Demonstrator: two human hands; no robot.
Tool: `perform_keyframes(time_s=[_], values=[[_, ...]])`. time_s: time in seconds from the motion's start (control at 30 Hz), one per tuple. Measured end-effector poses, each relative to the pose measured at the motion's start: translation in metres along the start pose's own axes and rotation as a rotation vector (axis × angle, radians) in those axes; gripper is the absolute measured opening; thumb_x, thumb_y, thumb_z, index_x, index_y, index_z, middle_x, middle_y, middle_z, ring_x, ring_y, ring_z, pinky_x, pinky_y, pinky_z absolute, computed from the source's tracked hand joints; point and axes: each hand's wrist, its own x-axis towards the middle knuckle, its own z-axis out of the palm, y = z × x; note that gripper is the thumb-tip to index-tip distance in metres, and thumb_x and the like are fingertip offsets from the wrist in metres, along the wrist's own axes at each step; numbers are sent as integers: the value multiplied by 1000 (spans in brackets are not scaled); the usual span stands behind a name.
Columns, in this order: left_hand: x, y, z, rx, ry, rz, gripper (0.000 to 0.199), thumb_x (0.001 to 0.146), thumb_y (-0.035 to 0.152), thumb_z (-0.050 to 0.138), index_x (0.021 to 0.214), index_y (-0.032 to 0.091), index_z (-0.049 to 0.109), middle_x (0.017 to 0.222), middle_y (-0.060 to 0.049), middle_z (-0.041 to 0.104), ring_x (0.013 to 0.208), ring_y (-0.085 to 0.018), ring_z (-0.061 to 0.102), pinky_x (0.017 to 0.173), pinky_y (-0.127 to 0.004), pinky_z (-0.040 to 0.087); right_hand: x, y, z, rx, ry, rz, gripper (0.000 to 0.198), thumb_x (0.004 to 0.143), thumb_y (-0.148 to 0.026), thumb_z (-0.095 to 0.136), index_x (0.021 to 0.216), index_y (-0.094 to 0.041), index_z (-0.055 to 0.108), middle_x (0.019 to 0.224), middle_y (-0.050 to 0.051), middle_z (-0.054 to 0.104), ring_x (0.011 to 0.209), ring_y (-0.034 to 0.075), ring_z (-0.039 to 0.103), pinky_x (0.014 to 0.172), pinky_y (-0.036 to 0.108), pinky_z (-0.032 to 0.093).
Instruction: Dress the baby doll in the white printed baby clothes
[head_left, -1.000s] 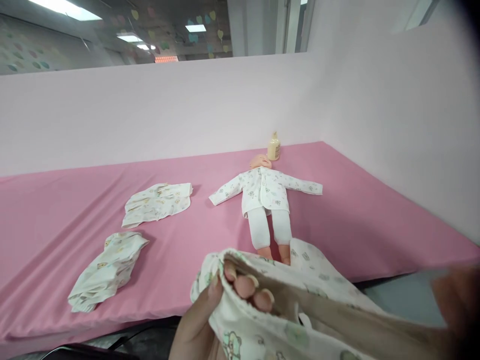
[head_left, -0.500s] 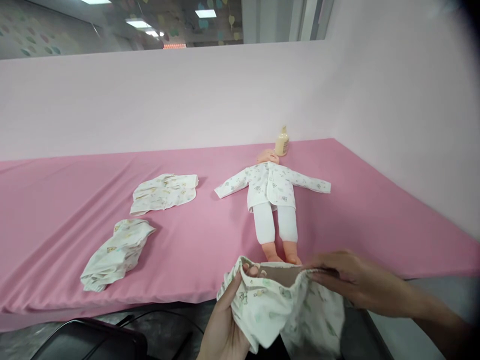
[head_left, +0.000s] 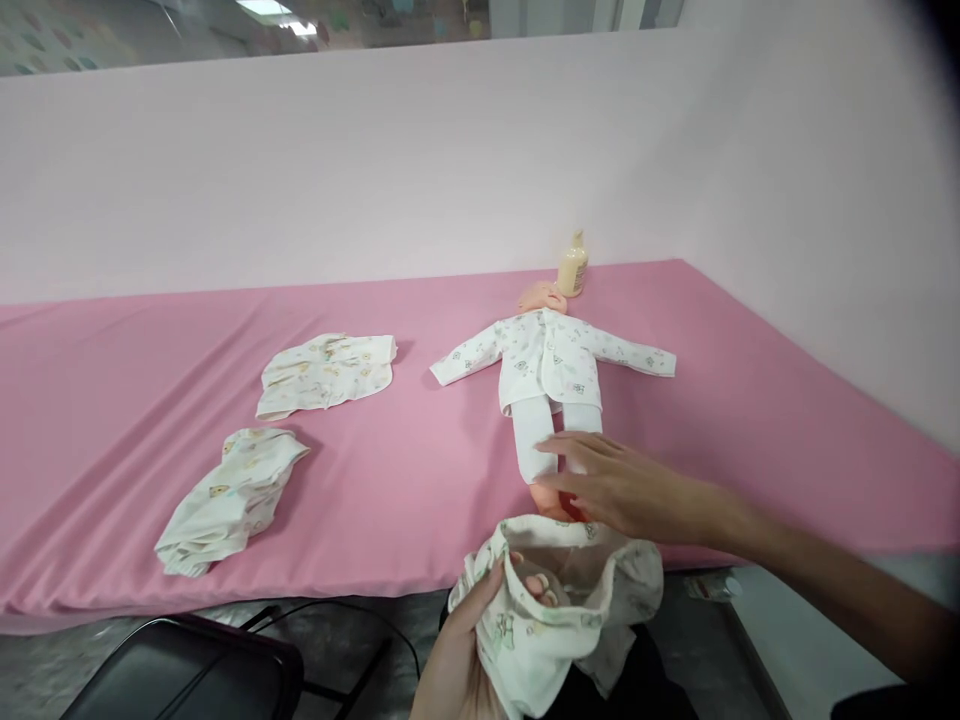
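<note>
My left hand [head_left: 469, 640] grips a pair of white printed baby pants [head_left: 536, 640] by the waistband, with some fingertips showing inside the opening. The waist gapes upward just in front of the pink surface's edge. Over the lower legs of a baby doll [head_left: 534, 440] is my right hand [head_left: 600, 480], fingers apart and holding nothing; whether it touches the doll I cannot tell. The doll lies on its back in a white printed jacket [head_left: 551, 360], arms spread, with white legs and bare feet. My right hand partly hides its shins and feet.
A folded printed cloth [head_left: 232, 500] and a flatter printed garment [head_left: 328, 375] lie to the left on the pink sheet [head_left: 375, 480]. A yellowish pump bottle [head_left: 573, 268] stands behind the doll's head. A black chair [head_left: 202, 670] is at the lower left. Pale walls bound the back and right.
My right hand has let go of the pants' waistband and moved up and left over the doll's legs. The pants hang from my left hand, their opening now rounder. The view has tilted down slightly.
</note>
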Motion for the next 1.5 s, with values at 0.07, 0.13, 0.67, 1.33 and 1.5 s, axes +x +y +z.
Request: perform_keyframes(time_s=[0.07,0.13,0.67,1.33,1.5], values=[[-5,2,-7,40,-37,-32,19,94,22,61,98,11,75,85,-10,74,102,-22,71,105,-37,49,2,1,3,-63,-27,-72,55,80,7,45,122,-24,61,158,8,36,148,30,30,113,52,39],[-7,5,-12,74,-57,-36,20,94,23,62,103,11,74,85,-10,74,101,-23,71,105,-38,49,4,4,4,-108,-47,-107,64,77,10,45,129,-25,58,162,7,32,152,32,20,115,55,36],[7,5,-12,35,8,132,26,99,21,54,102,14,79,97,-11,76,109,-21,71,111,-34,47,46,20,12,-172,-16,-326,26,79,-5,57,98,-17,69,128,10,63,141,29,42,117,49,35],[12,-6,8,102,-328,232,55,105,48,28,143,21,58,151,-12,49,149,-25,35,128,-42,18,66,9,13,-280,141,-310,24,102,-21,47,112,-21,69,116,9,67,118,24,56,103,46,43],[26,-10,22,6,-192,309,43,106,36,37,138,22,62,147,-10,54,140,-23,49,125,-40,28,65,4,7,-279,120,-300,32,103,-14,40,124,-19,64,121,11,66,121,25,56,102,47,45]])
